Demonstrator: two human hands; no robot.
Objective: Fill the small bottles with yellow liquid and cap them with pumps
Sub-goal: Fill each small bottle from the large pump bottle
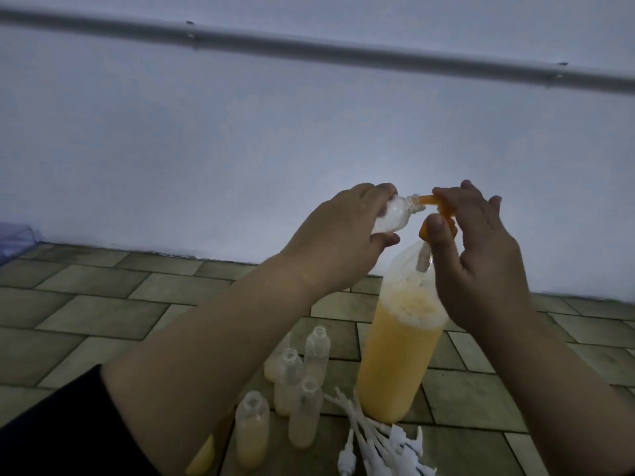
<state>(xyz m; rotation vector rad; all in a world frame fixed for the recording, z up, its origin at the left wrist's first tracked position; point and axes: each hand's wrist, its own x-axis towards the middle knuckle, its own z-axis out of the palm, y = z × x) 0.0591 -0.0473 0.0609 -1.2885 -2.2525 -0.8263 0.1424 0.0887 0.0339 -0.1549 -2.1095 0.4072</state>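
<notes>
We grip small clear bottle point(156, 214) in left hand point(338, 231), tilted sideways, neck touching orange nozzle point(534, 200). Right hand point(481, 249) curls fingers over orange pump head point(443, 219) atop big bottle point(400, 341), which stands on tiled floor point(86, 304), part full of yellow liquid. Below our hands: cluster of small bottles point(295, 383), some with yellow at bottom. White pumps point(378, 444) heaped just beside big bottle's base.
</notes>
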